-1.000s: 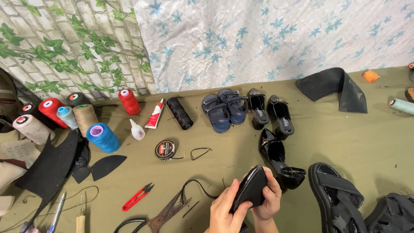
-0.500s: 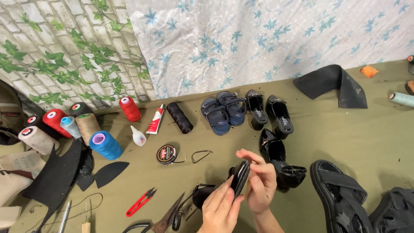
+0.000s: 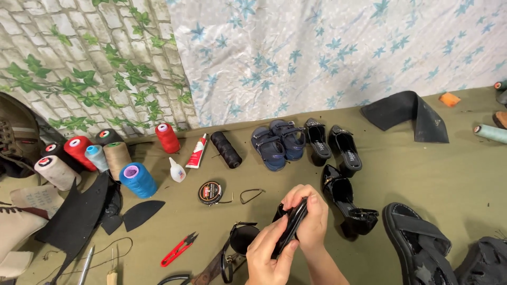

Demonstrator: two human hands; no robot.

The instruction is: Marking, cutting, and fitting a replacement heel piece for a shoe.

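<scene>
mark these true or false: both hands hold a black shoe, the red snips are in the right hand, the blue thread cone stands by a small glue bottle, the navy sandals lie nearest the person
1. Both the left hand and right hand hold a black shoe: true.
2. The red snips are in the right hand: false, they lie on the cloth, untouched.
3. The blue thread cone stands by a small glue bottle: true.
4. The navy sandals lie nearest the person: false, they sit far back near the wall hanging.

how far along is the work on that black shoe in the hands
Done: nothing finished shows on the black shoe. In hand: left hand and right hand grip it edge-on, above the olive cloth. Left: its likely mate, the black heeled shoe, lies apart; glue tube and red snips lie untouched.
</scene>
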